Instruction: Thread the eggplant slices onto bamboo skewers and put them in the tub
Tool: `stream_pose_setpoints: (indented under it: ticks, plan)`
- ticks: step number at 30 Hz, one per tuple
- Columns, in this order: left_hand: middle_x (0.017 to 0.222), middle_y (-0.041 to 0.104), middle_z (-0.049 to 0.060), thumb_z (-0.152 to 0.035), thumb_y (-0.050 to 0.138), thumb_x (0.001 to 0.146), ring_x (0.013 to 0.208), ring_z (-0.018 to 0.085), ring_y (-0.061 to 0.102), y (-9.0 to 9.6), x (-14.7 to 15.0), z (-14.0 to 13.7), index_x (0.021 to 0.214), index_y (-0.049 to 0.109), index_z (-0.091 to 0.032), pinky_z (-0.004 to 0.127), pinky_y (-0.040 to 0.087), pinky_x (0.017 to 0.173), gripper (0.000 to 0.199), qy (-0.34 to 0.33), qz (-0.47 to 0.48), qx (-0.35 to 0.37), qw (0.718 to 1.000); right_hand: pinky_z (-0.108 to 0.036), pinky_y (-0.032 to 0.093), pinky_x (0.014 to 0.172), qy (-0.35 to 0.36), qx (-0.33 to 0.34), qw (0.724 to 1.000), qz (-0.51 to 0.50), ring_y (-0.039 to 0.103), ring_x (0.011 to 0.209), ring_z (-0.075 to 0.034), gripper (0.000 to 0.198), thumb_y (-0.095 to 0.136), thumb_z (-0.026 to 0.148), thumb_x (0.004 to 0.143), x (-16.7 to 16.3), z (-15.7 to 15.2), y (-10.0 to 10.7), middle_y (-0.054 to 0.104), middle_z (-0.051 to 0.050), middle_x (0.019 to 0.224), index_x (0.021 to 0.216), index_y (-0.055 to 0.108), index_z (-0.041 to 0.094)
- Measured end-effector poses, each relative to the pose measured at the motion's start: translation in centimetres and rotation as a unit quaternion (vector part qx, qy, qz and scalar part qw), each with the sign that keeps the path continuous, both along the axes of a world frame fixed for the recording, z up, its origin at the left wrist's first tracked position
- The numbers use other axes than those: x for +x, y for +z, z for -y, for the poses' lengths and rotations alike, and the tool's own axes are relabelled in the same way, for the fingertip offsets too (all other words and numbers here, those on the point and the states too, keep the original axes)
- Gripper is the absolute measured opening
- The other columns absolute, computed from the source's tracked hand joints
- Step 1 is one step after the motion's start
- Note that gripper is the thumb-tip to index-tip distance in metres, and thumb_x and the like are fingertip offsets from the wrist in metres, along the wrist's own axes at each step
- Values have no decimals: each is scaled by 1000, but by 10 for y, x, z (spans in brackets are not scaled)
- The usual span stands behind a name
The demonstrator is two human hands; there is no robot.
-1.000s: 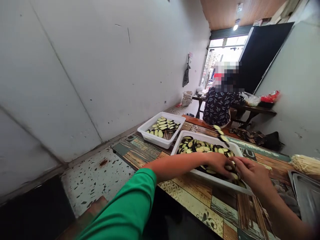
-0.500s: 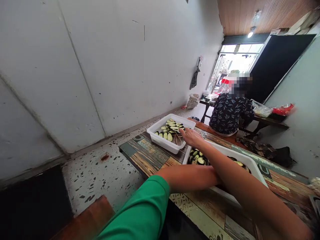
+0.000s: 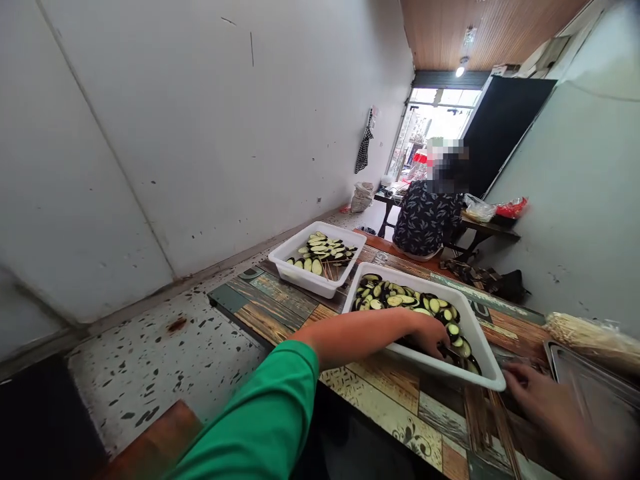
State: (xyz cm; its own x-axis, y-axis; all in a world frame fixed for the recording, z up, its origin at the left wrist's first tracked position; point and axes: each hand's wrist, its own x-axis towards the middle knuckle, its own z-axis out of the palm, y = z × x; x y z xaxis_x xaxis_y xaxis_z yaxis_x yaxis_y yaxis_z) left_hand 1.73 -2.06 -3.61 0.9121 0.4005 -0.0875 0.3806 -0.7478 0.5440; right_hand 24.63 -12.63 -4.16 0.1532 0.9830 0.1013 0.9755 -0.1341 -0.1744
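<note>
My left hand point(image 3: 431, 335) reaches into the white tub point(image 3: 493, 363) of sliced eggplant point(image 3: 400, 300). Its fingers are closed at the near right part of the tub, on a dark-skinned eggplant slice point(image 3: 453, 357), partly hidden by the hand. My right hand point(image 3: 533, 393) is beside the tub's right corner, fingers loosely bent and apart, nothing visible in it. Thin wooden skewers point(image 3: 483, 417) lie on the table between that hand and the tub. A second white tub point(image 3: 305, 280) holds eggplant slices on skewers point(image 3: 327, 268).
Behind the right hand are a metal tray point(image 3: 575, 373) and a bag of pale sticks point(image 3: 590, 337). The plank-patterned table point(image 3: 270, 310) has its left edge above a speckled floor. A person point(image 3: 425, 217) sits with their back turned at another table beyond.
My right hand has left the farther tub and come back to the near right, beside the skewers. My left hand, hidden behind the right arm before, now shows in the nearer tub. The view has turned right.
</note>
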Motion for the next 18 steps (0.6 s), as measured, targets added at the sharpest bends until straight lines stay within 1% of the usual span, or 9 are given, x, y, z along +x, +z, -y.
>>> stream_pose_setpoints:
  ticks: [1,2,3,5,6,9,13,15,18]
  plan:
    - [78,70,1,-26,80,52,84,22,62,-1,-2,0,68,68,-23,28,43,77,20,4,3,6,1000,-34,49,62,40,-31,998,-30,69,75,-28,25,50,39,76,-2,7,-13,74,-10,85,80,70,25]
    - [80,70,2,-26,80,50,84,22,62,-1,-3,0,72,69,-22,28,43,77,25,10,6,14,1000,-33,48,60,56,-63,996,-40,69,74,-28,28,50,43,76,-8,14,-23,74,-9,83,81,70,24]
    - [82,69,2,-26,81,49,83,22,62,-1,-5,1,76,68,-22,29,43,77,31,15,12,21,1000,-33,47,58,59,-67,996,-28,69,75,-28,33,48,47,78,-16,19,-31,74,-11,82,80,70,22]
    - [83,68,3,-28,83,47,79,22,61,0,-8,1,82,67,-22,29,44,74,39,32,28,31,999,-33,44,54,19,-45,998,27,69,76,-31,41,42,49,82,-31,25,-39,73,-14,86,86,70,19]
    - [81,67,3,-30,83,47,76,22,61,1,-9,1,84,66,-22,29,44,72,41,38,38,32,998,-34,43,54,-2,-42,998,47,69,77,-32,42,39,44,84,-35,25,-40,72,-17,86,87,70,16]
    - [73,63,2,-35,82,51,70,21,59,5,-12,-1,81,64,-22,29,44,69,38,50,52,35,997,-33,42,55,1,-65,996,58,69,79,-32,38,38,33,83,-35,18,-35,72,-20,85,82,72,15]
    - [71,63,1,-32,78,59,69,19,59,8,-13,-3,76,64,-22,26,43,65,24,54,48,62,995,-31,43,58,36,-80,995,41,69,82,-30,29,45,27,76,-16,4,-25,74,-15,83,74,73,19]
    - [72,64,1,-27,75,61,69,18,60,9,-13,-2,77,65,-23,25,42,63,19,59,48,74,994,-32,44,60,52,-74,995,34,68,81,-30,30,45,30,74,-5,-3,-20,74,-13,83,72,73,19]
    - [72,64,1,-24,73,63,68,18,60,13,-13,-2,78,65,-23,25,41,62,17,70,34,89,993,-35,46,59,21,-23,999,16,68,70,-30,40,40,41,77,11,-14,-13,73,-13,74,67,72,20]
